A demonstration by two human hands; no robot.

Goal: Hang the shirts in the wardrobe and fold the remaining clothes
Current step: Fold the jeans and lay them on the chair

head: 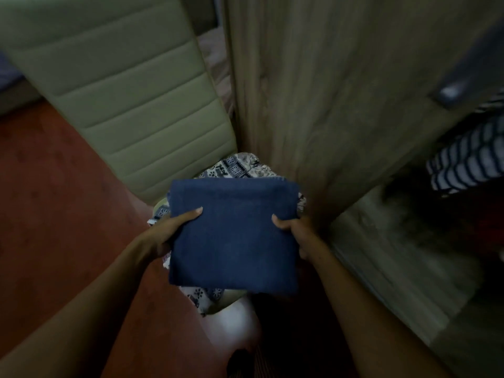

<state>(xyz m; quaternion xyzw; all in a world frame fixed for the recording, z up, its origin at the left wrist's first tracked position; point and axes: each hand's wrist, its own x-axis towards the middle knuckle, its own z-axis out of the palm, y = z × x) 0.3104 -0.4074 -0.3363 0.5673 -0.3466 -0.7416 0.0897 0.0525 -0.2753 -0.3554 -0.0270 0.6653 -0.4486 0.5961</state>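
A folded dark blue cloth (234, 236) lies flat between both hands at the centre of the view. My left hand (170, 230) grips its left edge, thumb on top. On the right edge my right hand (296, 231) holds it the same way. Under the blue cloth a white garment with a dark blue pattern (240, 166) sticks out at the far and near sides. The wardrobe door (341, 105), of light wood grain, stands open just right of the cloth. Inside the wardrobe at the far right hangs a navy and white striped garment (466, 162).
A padded beige headboard or bed end (131, 99) leans at the left. The floor (54, 214) is reddish brown. The wardrobe's bottom shelf (403, 257) lies low at the right, dim and blurred. A dark handle (463, 75) sits on a door at the upper right.
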